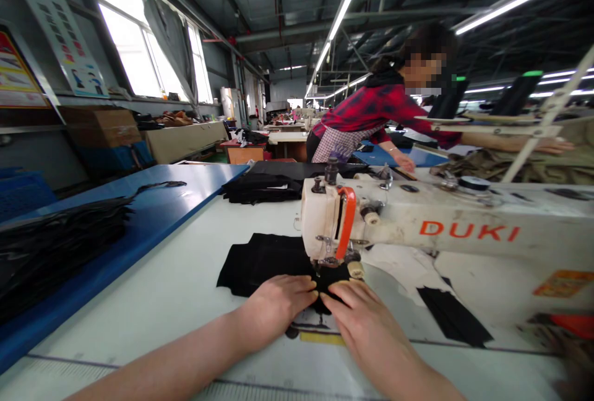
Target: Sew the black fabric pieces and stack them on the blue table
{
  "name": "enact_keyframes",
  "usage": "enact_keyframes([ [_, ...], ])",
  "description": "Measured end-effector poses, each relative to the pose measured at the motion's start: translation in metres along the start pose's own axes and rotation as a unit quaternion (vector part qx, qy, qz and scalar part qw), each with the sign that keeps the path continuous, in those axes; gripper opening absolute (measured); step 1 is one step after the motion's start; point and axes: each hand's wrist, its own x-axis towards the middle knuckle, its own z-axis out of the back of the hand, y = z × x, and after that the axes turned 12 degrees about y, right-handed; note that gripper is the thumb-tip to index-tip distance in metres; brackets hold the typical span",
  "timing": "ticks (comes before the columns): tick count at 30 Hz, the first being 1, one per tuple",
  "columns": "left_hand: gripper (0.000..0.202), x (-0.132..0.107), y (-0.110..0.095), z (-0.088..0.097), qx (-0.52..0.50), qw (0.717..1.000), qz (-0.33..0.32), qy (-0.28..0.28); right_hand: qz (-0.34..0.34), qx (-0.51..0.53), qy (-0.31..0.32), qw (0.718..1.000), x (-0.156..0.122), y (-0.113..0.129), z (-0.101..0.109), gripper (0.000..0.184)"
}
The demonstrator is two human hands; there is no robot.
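Observation:
A flat piece of black fabric (266,258) lies on the pale sewing table, partly under the needle of a white sewing machine (394,221) marked DUKI. Just left of the needle, my left hand (278,302) has its fingers together, closed on the fabric's near edge. My right hand (359,308) holds the same fabric to the right of the needle, its thumb and fingers pressing in close to my left fingertips. Under the fingers, the fabric's edge is partly hidden.
Stacked black pieces (264,187) lie behind the machine head. A blue table (195,181) on the left bears a black fabric pile (60,246). Black strips (455,314) and white scraps lie under the machine arm. Beyond it, a person in a plaid shirt (366,107) leans over another table.

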Motion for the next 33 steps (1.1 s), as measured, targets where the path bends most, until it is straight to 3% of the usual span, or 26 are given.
enact_keyframes([
  [33,0.025,0.0015,0.0023,0.0045,-0.006,1.000,-0.012,0.013,0.000,-0.014,-0.011,1.000,0.0006,0.0031,0.0014,0.030],
])
